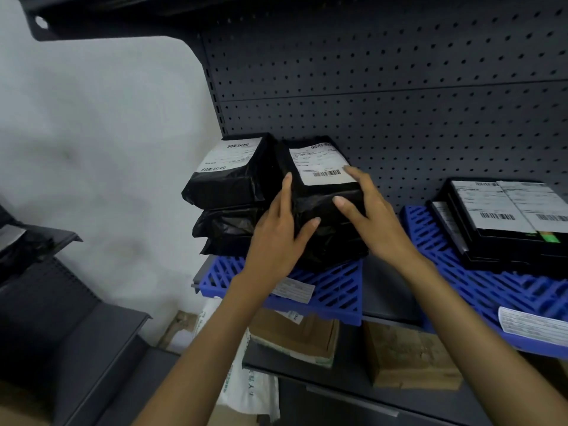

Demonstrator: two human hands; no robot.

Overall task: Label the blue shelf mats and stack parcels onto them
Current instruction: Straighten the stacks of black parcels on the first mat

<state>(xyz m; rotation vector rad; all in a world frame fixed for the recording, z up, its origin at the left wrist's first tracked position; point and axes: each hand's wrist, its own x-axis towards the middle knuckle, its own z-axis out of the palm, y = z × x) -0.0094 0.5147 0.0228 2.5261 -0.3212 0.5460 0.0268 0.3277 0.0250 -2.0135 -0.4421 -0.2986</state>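
Parcel (322,192) in black wrap, top of the right-hand stack, sits toward the back edge of the left blue mat (335,290). My left hand (276,238) presses its left side; my right hand (368,216) lies flat over its front right corner, fingers spread, neither clenched. I judge this squares it against the neighbouring stack (227,192). A paper label (293,289) lies near the mat's front edge. Second mat (479,287), right, carries flat parcels (504,219). Dark pegboard (399,87) behind; pale wall left.
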